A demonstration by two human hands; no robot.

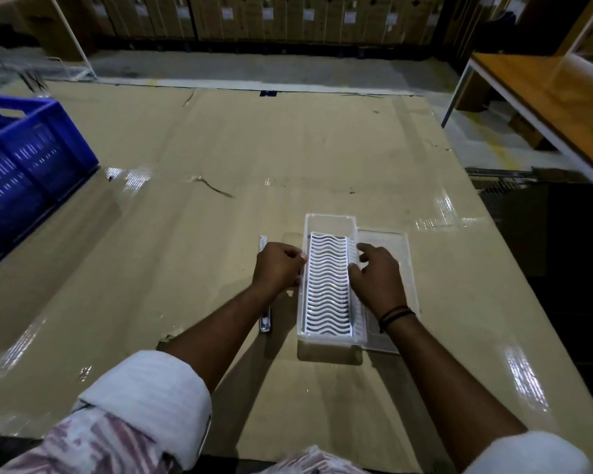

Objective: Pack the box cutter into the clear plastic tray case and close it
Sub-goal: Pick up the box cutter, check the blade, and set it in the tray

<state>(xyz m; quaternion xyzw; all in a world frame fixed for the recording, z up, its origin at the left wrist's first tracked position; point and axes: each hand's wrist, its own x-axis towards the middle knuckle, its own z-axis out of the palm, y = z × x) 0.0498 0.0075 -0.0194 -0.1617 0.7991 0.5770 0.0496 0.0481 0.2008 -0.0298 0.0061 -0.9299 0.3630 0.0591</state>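
The clear plastic tray case (329, 224) lies on the cardboard-covered table, with a white wavy-slotted insert (327, 285) inside it. Its clear lid (396, 244) lies flat just to the right, partly under my right forearm. My left hand (278, 266) rests at the case's left wall, fingers curled against the rim. My right hand (377, 277) sits over the case's right edge, fingers spread and touching the insert. A slim box cutter (265, 321) lies on the table to the left of the case, mostly hidden under my left hand and wrist.
A blue slotted crate (28, 159) stands at the table's left edge. A wooden-topped bench (562, 97) stands off to the right, beyond the table's right edge. Stacked cartons line the back wall.
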